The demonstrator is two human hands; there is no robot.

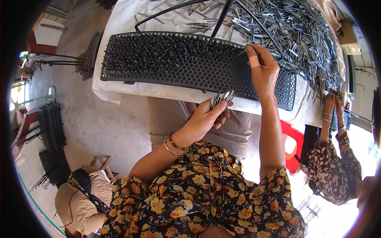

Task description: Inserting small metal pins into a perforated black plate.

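A long black perforated tray (pixel 206 75) lies across the near edge of the table in front of me. Many thin dark pins (pixel 139 55) stand upright in the holes of its left part, while its right part shows bare holes. My left hand (pixel 202 121), just below the tray's front edge, is closed round a bunch of thin dark sticks (pixel 224 97) that poke up out of the fist. Over the right part of the tray is my right hand (pixel 265 73), thumb and forefinger brought together and a pale band round one finger. What that pinch holds, if anything, I cannot make out.
A big heap of loose dark sticks (pixel 285 31) covers the table's far right. Thin black rods (pixel 222 18) rise behind the tray. At right, another person's hands (pixel 332 103) touch the heap's edge, near a red chair (pixel 291 142). Black racks (pixel 51 123) stand at left.
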